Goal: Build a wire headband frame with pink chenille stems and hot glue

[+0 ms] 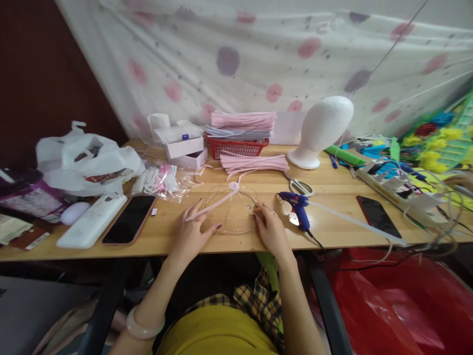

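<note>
A thin wire hoop [236, 232] with fine wires across it lies on the table between my hands. At its far side sits a coiled pink rosette [234, 186], its pink fuzzy stems reaching down to the left over my left hand. My left hand [190, 236] rests at the hoop's left side, thumb and fingers apart, the thumb near the rim. My right hand [270, 227] has its fingers bent together at the hoop's right rim, seemingly pinching the wire; the fingertips are partly hidden. A blue glue gun [300, 211] lies to the right of my right hand.
Behind the hoop are pink stems [254, 163], a red basket [236, 148], scissors [301, 187] and a white foam head [325, 128]. Phones [129, 220] [377, 216] lie on both sides. Bags [88, 158] stand left; cables and a power strip [399, 197] crowd the right.
</note>
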Tool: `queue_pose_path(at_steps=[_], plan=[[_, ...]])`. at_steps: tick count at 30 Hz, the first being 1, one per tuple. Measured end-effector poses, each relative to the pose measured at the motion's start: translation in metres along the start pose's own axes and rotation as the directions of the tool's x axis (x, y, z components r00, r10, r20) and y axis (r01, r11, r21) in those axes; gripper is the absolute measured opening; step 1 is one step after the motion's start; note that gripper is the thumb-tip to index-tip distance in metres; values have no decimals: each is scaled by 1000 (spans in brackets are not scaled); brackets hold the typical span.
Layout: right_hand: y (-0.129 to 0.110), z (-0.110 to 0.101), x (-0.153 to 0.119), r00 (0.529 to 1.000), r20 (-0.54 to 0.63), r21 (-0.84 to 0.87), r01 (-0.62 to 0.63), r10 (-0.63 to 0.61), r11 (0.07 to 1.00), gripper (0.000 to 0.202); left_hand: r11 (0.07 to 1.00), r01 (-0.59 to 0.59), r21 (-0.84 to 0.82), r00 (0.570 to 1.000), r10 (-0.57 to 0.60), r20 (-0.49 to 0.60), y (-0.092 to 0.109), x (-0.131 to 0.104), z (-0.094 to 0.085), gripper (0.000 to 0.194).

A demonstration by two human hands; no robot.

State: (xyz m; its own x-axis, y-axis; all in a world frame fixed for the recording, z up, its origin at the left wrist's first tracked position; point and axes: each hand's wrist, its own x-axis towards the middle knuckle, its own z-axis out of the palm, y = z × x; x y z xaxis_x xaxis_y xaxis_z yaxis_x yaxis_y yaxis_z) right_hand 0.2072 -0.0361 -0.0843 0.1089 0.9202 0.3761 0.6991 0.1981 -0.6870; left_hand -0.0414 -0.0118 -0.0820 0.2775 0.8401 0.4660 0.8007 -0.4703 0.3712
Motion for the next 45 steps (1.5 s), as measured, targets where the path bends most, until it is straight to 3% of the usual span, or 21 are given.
queue_pose_path(at_steps=[4, 11, 15, 18, 21, 26, 29, 32, 35, 38, 42, 45], plan=[[3, 1, -1, 1000, 11, -52, 10, -10, 999, 23, 998, 43, 45, 985, -50, 164, 3, 6, -2, 56], [2, -2, 3, 999, 15, -116, 32, -30, 993, 30, 981, 151, 125, 948, -180, 264, 11, 13, -4, 75], [0, 3, 1, 999, -24, -133, 25, -28, 991, 33, 978, 169, 124, 929, -200, 311, 11, 12, -5, 75], [-8, 1, -5, 997, -55, -129, 39, -46, 991, 35, 985, 147, 85, 936, -167, 310, 7, 11, -7, 72], [-23, -15, -15, 994, -49, -114, 88, -94, 990, 31, 996, 83, -19, 950, -74, 305, -4, 16, -15, 64], [-34, -46, -22, 987, -88, 13, 138, -136, 990, 27, 969, 28, -246, 998, -15, 55, -30, 35, -29, 37], [-24, -42, -7, 989, -111, 88, 103, -93, 991, 24, 963, 61, -262, 996, -78, -53, -42, 31, -31, 24], [-13, -19, 23, 995, -41, 87, 91, -88, 992, 31, 956, 122, -268, 983, -153, -98, -47, 12, -30, 24], [-13, 5, 52, 985, 94, 78, 141, -148, 987, 34, 945, 138, -298, 984, -164, -67, -44, -7, -30, 40], [-18, 13, 65, 965, 170, 56, 193, -200, 980, 17, 960, 96, -263, 995, -89, 39, -39, -9, -31, 55], [-17, -2, 48, 972, 140, -10, 194, -191, 981, 16, 977, 68, -202, 998, -65, 21, -38, 0, -30, 38], [-14, -14, 24, 977, 142, -40, 166, -159, 985, 22, 975, 89, -203, 996, -83, 39, -37, 1, -28, 36]])
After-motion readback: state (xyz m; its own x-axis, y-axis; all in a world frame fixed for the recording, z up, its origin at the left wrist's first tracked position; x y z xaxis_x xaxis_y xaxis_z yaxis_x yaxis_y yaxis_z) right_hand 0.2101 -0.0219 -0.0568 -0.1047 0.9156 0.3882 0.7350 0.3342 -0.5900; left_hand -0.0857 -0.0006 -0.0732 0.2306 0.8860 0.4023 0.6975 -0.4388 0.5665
